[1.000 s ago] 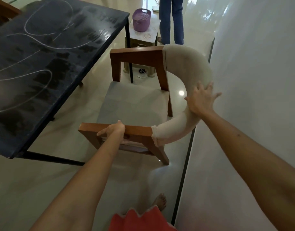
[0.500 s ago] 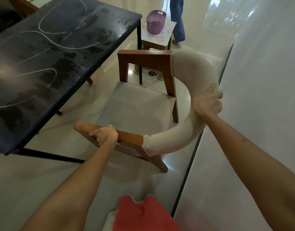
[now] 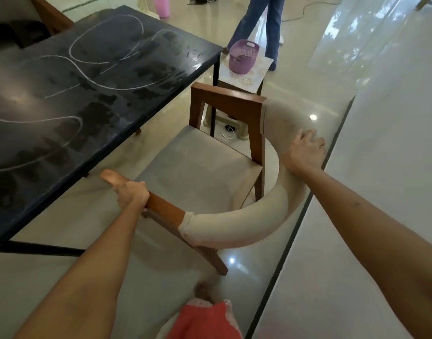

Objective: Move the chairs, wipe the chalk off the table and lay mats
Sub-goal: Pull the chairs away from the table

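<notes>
Your left hand (image 3: 131,194) is curling round the near wooden armrest of the chair (image 3: 197,165), fingers wrapped over the rail and gripping it, while your right hand (image 3: 305,152) is lying on the padded, cream-covered curve of the backrest, fingers bent over its top; whether the thumb is closing underneath cannot be told. Between your two grips the grey seat cushion is facing up, and the chair is standing on the glossy pale floor (image 3: 63,241), which is reflecting ceiling lights just below the backrest. Just beyond your left grip, apart from the chair, the black table (image 3: 92,99) is showing looping white chalk lines (image 3: 105,62) and smudged dusty patches across its top. Close outside your right grip a white wall (image 3: 381,167) is running along the chair's back, meeting the floor at a dark strip. Past the far armrest a small stool (image 3: 246,79) with a patterned top is carrying a purple basket (image 3: 243,56), and behind it a person's blue-trousered legs (image 3: 261,23) are standing. Under your arms a red garment (image 3: 205,321) is showing.
</notes>
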